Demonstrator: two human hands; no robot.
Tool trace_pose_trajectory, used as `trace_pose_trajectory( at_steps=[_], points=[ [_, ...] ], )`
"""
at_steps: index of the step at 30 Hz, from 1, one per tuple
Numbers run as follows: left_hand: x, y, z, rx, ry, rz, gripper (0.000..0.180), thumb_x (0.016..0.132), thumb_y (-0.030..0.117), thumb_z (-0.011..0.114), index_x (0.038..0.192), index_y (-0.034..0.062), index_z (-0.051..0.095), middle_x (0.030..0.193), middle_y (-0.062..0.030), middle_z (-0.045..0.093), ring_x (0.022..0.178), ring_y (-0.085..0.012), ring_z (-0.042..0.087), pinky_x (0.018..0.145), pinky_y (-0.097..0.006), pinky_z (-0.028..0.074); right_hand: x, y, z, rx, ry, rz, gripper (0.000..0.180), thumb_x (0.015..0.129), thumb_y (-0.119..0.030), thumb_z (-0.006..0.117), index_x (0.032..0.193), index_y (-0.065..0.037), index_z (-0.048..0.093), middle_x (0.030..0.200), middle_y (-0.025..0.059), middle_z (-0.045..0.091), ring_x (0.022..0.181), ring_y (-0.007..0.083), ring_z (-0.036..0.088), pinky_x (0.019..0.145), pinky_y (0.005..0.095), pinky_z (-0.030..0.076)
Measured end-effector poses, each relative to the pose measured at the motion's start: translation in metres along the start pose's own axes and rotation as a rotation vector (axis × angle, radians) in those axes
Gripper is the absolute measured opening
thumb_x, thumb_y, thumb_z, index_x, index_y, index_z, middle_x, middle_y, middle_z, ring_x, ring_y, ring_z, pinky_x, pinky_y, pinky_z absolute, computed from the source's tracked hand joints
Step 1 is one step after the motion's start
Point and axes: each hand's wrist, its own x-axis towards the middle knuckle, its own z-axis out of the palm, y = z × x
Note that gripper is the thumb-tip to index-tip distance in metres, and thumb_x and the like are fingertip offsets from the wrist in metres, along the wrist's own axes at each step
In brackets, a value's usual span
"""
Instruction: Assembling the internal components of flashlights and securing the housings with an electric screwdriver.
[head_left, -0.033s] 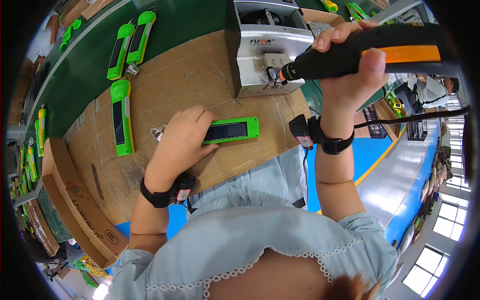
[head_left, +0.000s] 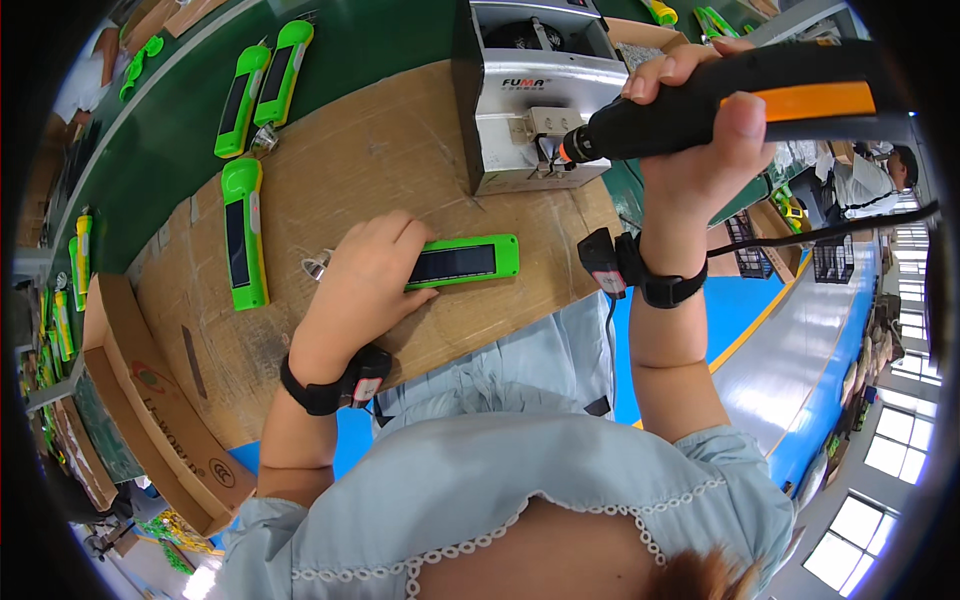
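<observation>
Glossy green flashlight [head_left: 462, 263] under flat left hand [head_left: 365, 275]; right hand [head_left: 700, 120] grip clamped round black-orange screwdriver [head_left: 740, 95].

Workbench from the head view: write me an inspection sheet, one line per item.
Surface: brown cardboard sheet over a green bench.
Job's things: green flashlight body flat under the left hand; black-and-orange electric screwdriver in the right hand, tip at the grey metal box.
Clutter: three more green flashlights lie apart; small metal part.
Hands: both wear black wrist straps.
Cables: black cord off the screwdriver.
Surroundings: cardboard box, blue floor.
</observation>
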Motion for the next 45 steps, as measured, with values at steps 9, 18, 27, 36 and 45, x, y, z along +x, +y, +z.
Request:
trace_pose_trajectory(
  at_steps=[9,18,27,36,45],
  points=[
    [0.004,-0.002,0.001,0.034,0.035,0.021,0.043,0.056,0.01,0.077,0.092,0.0053,0.053,0.09,-0.0119,0.052,0.086,-0.0335,0.052,0.073,-0.039,0.044,0.005,-0.005,0.009,0.027,-0.109,0.207,0.043,0.082,-0.037,0.057,0.105,-0.003,0.046,0.074,0.012,0.051,0.061,0.0226,0.051,0.058,0.0352,0.044],
    [0.001,-0.003,0.008,0.051,0.067,0.034,0.043,0.056,0.009,0.075,0.092,0.0041,0.052,0.09,-0.0126,0.051,0.086,-0.0335,0.051,0.074,-0.039,0.043,-0.04,-0.031,0.027,-0.009,-0.124,0.292,0.065,0.076,-0.057,0.056,0.111,-0.004,0.039,0.074,0.0082,0.047,0.06,0.0199,0.05,0.058,0.0341,0.044],
    [0.003,-0.005,0.008,0.012,0.082,0.049,0.043,0.056,0.008,0.075,0.091,0.0035,0.052,0.089,-0.0119,0.052,0.086,-0.0326,0.052,0.074,-0.039,0.043,-0.05,-0.015,0.03,0.152,-0.054,0.285,0.057,0.073,-0.034,0.072,0.106,-0.001,0.04,0.074,0.0119,0.052,0.062,0.0187,0.053,0.059,0.0293,0.047],
    [0.0,-0.008,0.007,0.04,0.074,0.054,0.041,0.059,0.014,0.075,0.093,0.0038,0.054,0.089,-0.012,0.053,0.087,-0.0321,0.053,0.076,-0.039,0.043,-0.062,0.006,0.034,0.146,-0.103,0.329,0.047,0.071,-0.02,0.073,0.1,0.001,0.043,0.07,0.0088,0.053,0.061,0.0158,0.054,0.056,0.0263,0.047],
    [-0.001,-0.011,0.007,0.053,0.043,0.048,0.046,0.059,0.02,0.076,0.097,0.0056,0.055,0.09,-0.011,0.054,0.088,-0.0298,0.054,0.075,-0.038,0.042,-0.064,0.008,0.042,0.1,-0.042,0.35,0.047,0.068,-0.02,0.075,0.097,0.0,0.044,0.067,0.0068,0.053,0.056,0.0127,0.053,0.05,0.023,0.045]
  ],
)
